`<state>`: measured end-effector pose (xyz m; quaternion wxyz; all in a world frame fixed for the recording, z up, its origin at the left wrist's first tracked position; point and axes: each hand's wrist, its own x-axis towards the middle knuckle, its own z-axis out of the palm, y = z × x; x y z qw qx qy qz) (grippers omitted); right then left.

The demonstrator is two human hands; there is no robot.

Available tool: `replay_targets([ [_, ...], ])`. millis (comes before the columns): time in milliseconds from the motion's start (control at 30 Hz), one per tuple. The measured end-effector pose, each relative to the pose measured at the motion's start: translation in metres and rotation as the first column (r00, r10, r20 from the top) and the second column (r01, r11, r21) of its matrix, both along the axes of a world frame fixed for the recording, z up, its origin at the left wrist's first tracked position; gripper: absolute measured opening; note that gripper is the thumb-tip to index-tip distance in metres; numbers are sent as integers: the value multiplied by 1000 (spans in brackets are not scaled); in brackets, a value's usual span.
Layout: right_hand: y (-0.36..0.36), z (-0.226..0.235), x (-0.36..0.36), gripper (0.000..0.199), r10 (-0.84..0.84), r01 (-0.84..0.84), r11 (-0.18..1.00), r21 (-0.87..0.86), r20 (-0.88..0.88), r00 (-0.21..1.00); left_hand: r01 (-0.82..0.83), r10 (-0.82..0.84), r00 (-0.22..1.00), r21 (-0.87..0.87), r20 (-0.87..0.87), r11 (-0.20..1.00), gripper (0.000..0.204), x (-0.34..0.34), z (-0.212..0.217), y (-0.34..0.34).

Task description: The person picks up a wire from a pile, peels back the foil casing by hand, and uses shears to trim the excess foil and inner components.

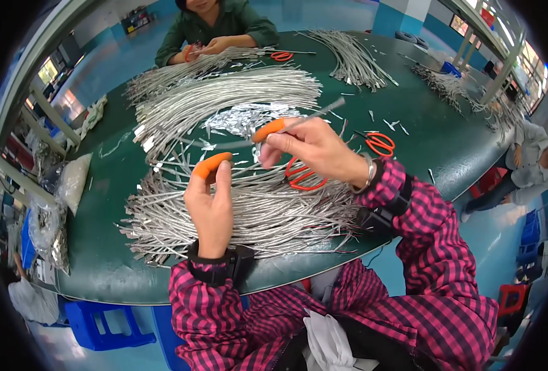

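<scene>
My right hand [316, 145], an orange finger cot on its index finger, pinches a grey cable [326, 110] above the table. One end of the cable points up and right; a blurred length runs left from the fingers. Lower and to the left, my left hand [211, 201] also wears an orange finger cot. Its thumb and index fingertip meet in a pinch; whatever lies between them is too small to make out. Below both hands spreads a pile of silvery foil-wrapped cables [268, 216]. Red-handled scissors [303, 176] lie on that pile, by my right hand.
Beyond my hands are a heap of foil scraps [243, 119] and a long bundle of cables [224, 93]. More red-handled scissors [380, 144] lie on the green table [101, 229]. A co-worker in a green sleeve [258, 28] handles cables opposite. Blue stools [107, 328] stand at lower left.
</scene>
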<state>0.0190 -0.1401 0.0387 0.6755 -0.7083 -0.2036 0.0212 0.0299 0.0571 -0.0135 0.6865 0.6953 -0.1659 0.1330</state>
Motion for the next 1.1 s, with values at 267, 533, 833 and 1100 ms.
replay_targets([
  [267,-16,-30,-21,27,-88,348,754,-557,439,894,276,-288,957,-180,-43,944,18,-14,34,-36],
  [533,-16,-57,-19,25,-191,391,860,-329,503,843,331,-398,897,-305,-194,893,19,7,-2,-38],
  [833,-17,-52,-24,19,-184,189,953,-235,44,982,326,-480,837,-464,-263,824,21,5,-4,-40],
  [1100,-14,-58,-25,17,-187,269,910,-316,266,946,315,-460,844,-437,-277,842,20,9,-13,-30],
])
